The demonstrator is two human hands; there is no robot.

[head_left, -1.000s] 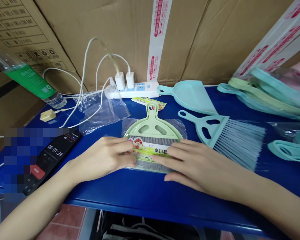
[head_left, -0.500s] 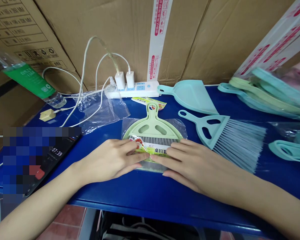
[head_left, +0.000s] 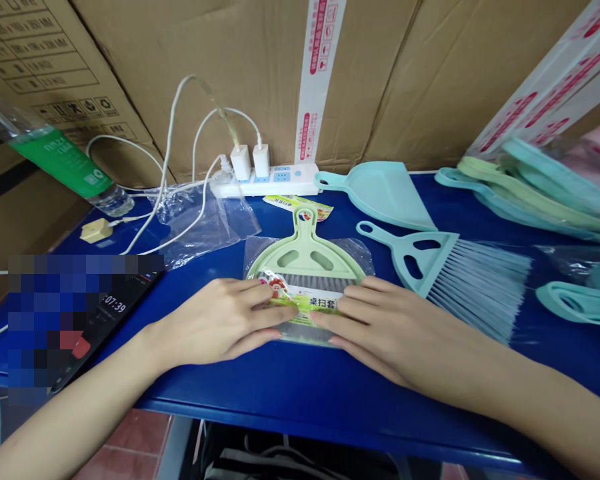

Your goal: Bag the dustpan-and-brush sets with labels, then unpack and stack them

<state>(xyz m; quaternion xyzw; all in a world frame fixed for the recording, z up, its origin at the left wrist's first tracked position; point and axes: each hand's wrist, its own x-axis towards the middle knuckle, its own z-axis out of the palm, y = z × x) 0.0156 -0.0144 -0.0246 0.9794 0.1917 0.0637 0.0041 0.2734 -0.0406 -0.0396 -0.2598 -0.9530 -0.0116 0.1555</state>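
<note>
A light green dustpan and brush set (head_left: 306, 248) in a clear plastic bag lies flat on the blue table (head_left: 260, 383), handle pointing away from me. A printed card with red and yellow-green parts shows in the bag over the grey bristles. My left hand (head_left: 225, 317) rests on the left side of the bag, fingers stretched out, index finger on the card. From the right, my right hand (head_left: 385, 327) lies on the other side with fingers extended. Both hands are open, with a small gap between the index fingertips. The fingers cover parts of the card and bristles.
To the right lie a light blue dustpan (head_left: 387, 193) and a matching hand brush (head_left: 430, 263). More bagged dustpans (head_left: 535, 193) are piled at far right. Behind are a power strip (head_left: 290, 179) and cardboard boxes (head_left: 380, 60). At left are a bottle (head_left: 63, 160) and a phone (head_left: 110, 313).
The index fingertips, almost touching before, are now a little farther apart; my right hand has shifted slightly to the right. More of the card's print shows between them.
</note>
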